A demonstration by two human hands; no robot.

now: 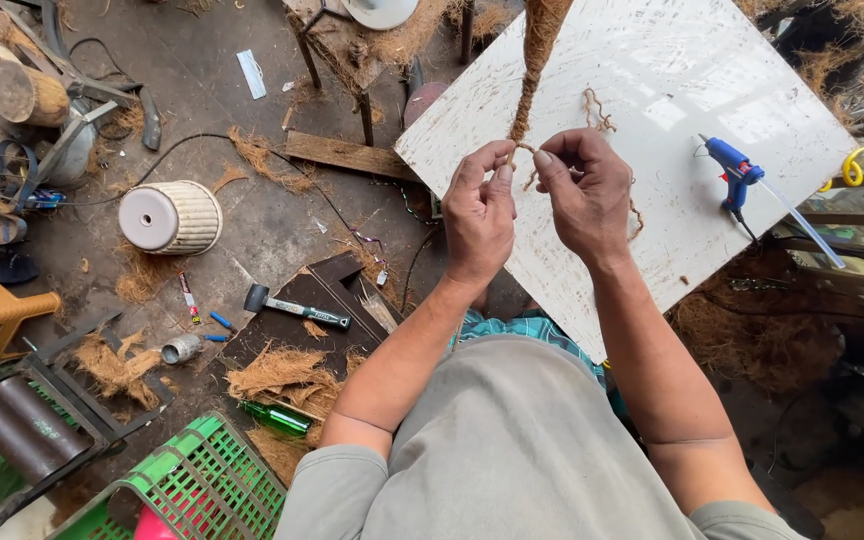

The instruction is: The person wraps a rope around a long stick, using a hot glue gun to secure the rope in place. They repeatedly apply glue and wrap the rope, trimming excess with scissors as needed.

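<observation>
Both hands, left (479,215) and right (584,195), pinch the rope (537,60) end between fingertips. Loose fibre could slip and unravel the twist. Glue gun (733,173) lies right of them.

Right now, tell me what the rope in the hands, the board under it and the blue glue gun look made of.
Rope: coarse brown plant fibre, probably coir; hairy, twisted strands, matte.
Board: looks like white-painted or laminated sheet, flat, scuffed and speckled; core unclear.
Glue gun: smooth blue plastic, slight sheen.
Left hand and right hand pinch the rope's end.
</observation>
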